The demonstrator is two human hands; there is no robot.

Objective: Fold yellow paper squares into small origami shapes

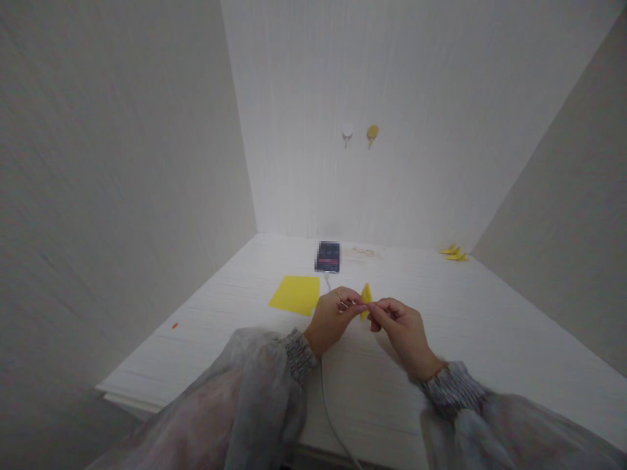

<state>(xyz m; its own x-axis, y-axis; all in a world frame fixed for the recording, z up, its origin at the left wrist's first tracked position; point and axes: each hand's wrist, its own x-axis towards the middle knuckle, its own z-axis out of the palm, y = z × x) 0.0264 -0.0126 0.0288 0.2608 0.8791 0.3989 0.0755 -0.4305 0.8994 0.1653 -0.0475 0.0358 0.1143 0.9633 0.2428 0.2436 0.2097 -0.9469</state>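
Between my two hands is a small folded piece of yellow paper [366, 292], held upright above the white table. My left hand [337, 314] pinches it from the left with thumb and fingertips; a ring shows on one finger. From the right, my right hand [399, 328] pinches the same folded paper, its fingertips meeting those of the left. The fingers cover the paper's middle, so its exact shape there is hidden. A flat yellow sheet [296, 294] lies on the table just left of my left hand.
A phone [328, 256] lies behind my hands, with a white cable [327, 405] running under my left wrist to the front edge. Several folded yellow paper pieces [456, 253] sit at the back right corner. A small orange bit [175, 325] lies left. Two hooks [373, 132] hang on the back wall.
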